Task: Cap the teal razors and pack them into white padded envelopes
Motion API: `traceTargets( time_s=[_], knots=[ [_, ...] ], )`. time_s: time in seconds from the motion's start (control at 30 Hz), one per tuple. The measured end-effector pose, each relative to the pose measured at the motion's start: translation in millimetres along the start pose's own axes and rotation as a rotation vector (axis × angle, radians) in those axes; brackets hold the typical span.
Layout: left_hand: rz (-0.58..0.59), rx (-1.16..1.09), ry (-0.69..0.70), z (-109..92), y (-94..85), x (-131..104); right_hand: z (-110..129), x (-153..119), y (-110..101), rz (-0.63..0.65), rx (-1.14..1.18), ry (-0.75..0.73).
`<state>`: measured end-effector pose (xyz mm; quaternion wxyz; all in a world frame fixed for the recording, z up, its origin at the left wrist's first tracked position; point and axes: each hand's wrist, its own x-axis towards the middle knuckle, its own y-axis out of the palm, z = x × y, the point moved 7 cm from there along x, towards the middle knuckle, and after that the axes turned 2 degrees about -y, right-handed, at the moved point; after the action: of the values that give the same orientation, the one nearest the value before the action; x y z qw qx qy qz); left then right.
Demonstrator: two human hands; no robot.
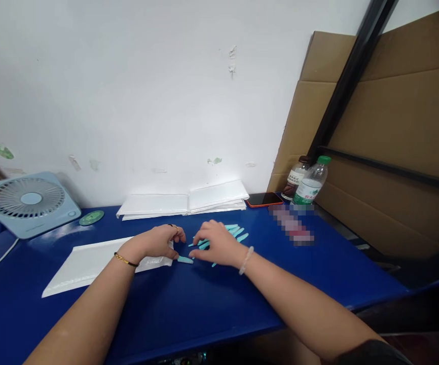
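While the left hand (pixel 160 242) rests over the right end of a white padded mailer (pixel 98 261), its thumb and forefinger stand apart, the thumb tip at the near end of a slim turquoise plastic stick (pixel 185 260); whether its hidden fingers grip the mailer, I cannot tell. Curved low over the blue desk (pixel 189 314), the right hand (pixel 219 243) has its thumb and fingertips parted, with more turquoise sticks (pixel 242 237) fanned partly beneath and beyond it. The single stick lies between the two hands, just past the mailer's right edge.

Along the wall (pixel 147 91) lie flat white mailers (pixel 219 195), with an orange-edged smartphone (pixel 264 199) just to their right. Beside that stand a brown-capped bottle (pixel 292 182) and a clear, green-capped bottle (pixel 311 186). At far left, a pale blue fan (pixel 32 198) sits near a round green disc (pixel 91 218).
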<state>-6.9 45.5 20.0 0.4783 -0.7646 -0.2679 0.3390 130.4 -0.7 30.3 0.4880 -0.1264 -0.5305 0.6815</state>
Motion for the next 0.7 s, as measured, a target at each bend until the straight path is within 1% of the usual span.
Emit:
traceTargets(
  time_s=[0.07, 0.1, 0.17, 0.23, 0.3, 0.37, 0.43, 0.53, 0.63, 0.7],
  knots=[
    [0.004, -0.018, 0.030, -2, 0.5, 1, 20, 4, 18, 0.035, -0.092, -0.043],
    [0.013, -0.029, 0.036, -2, 0.8, 0, 25, 6, 26, 0.053, -0.120, -0.047],
    [0.045, -0.056, 0.024, 4, 1.5, -2, 27, 7, 35, 0.093, -0.138, -0.036],
    [0.086, -0.085, -0.001, 14, 1.8, -6, 21, 6, 35, 0.139, -0.126, -0.011],
    [0.119, -0.102, -0.019, 22, 1.2, -11, 14, 3, 29, 0.179, -0.111, 0.014],
    [0.111, -0.121, -0.011, 23, -2.0, -15, 8, -1, 20, 0.191, -0.103, 0.032],
    [0.070, -0.164, 0.022, 14, -6.1, -17, 6, -3, 10, 0.180, -0.083, 0.045],
    [0.001, -0.229, 0.106, -9, -8.3, -12, -2, -3, -5, 0.113, 0.023, 0.087],
    [-0.087, -0.228, 0.189, -28, -8.3, 0, -26, -3, -21, 0.009, 0.210, 0.193],
    [-0.153, -0.242, 0.186, -31, -9.5, 12, -50, -3, -29, -0.032, 0.315, 0.260]
  ],
)
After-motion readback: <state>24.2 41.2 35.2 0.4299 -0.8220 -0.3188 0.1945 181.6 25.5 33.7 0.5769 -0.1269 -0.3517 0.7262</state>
